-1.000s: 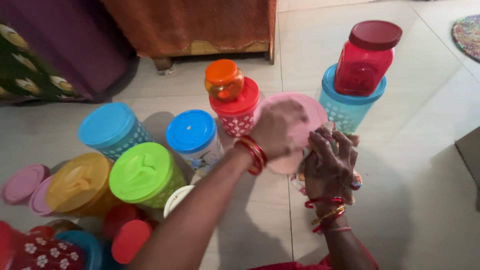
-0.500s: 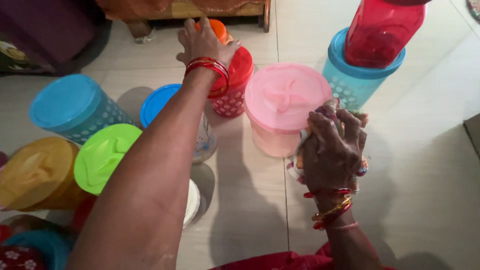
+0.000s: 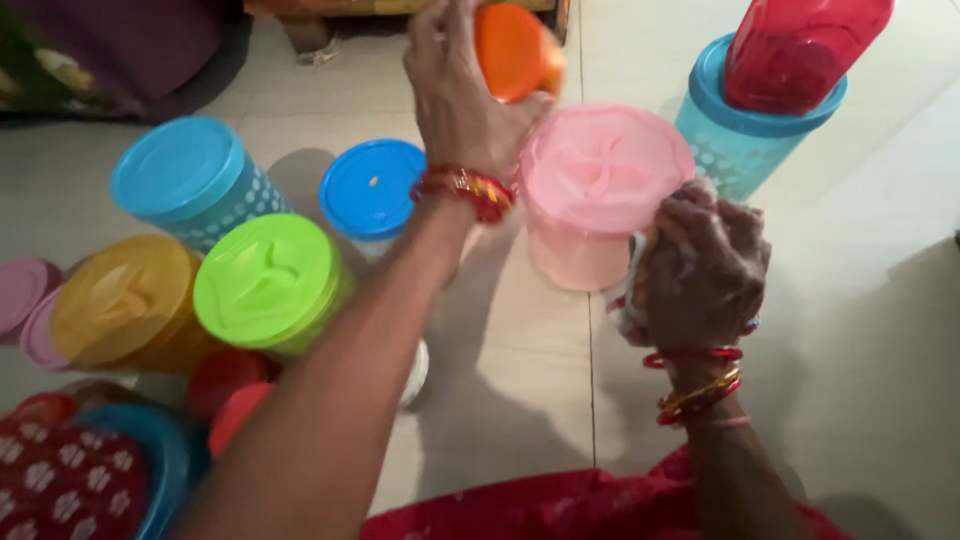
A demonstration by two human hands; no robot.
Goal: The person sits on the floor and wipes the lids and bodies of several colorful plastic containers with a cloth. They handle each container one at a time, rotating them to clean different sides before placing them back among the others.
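Orange jar point(image 3: 512, 50) sits gripped in the left hand point(image 3: 460, 95) at the floor's far edge, beyond the pink-lidded tub point(image 3: 600, 180), while the right hand point(image 3: 700, 270) curls round something small and pale beside that tub, other tubs unstacked.

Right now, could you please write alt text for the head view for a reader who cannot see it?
A person's left hand grips an orange-lidded jar above the floor, while the right hand closes on something small and hidden beside a pink container. Blue, green and yellow lidded containers stand to the left.
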